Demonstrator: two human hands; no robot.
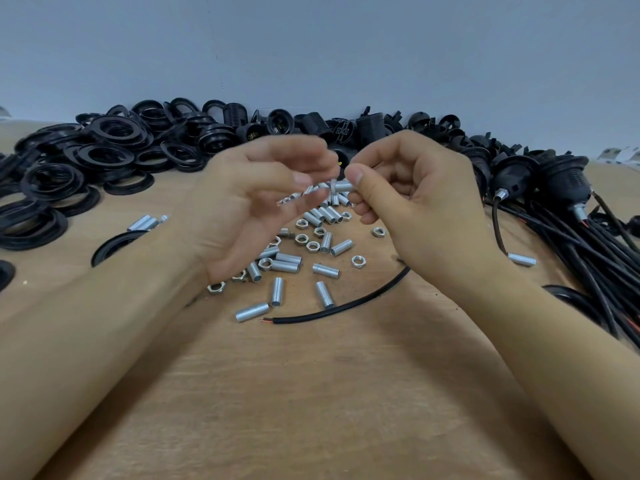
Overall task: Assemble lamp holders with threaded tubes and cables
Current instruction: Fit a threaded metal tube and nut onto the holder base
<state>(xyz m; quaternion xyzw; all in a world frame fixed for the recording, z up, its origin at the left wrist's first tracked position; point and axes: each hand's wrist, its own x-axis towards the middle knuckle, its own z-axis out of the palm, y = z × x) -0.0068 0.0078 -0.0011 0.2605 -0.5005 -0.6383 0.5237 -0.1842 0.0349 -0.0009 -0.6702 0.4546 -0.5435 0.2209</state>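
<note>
My right hand [412, 188] pinches a short silver threaded tube [343, 186] between thumb and fingers, above the table. A nut [333, 187] sits on the tube's left end. My left hand [256, 199] is blurred, with its fingertips at that nut; whether they grip it I cannot tell. Below the hands lie several loose threaded tubes [287, 265] and hex nuts [357, 261]. A black cable [346, 308] with bared wire ends lies on the wooden table [311, 393], running up under my right wrist.
Black threaded rings [104, 157] are heaped at the left. Black lamp holders [311, 129] line the back along the wall. Assembled holders with cables [554, 188] are bundled at the right. One tube [522, 259] lies beside that bundle.
</note>
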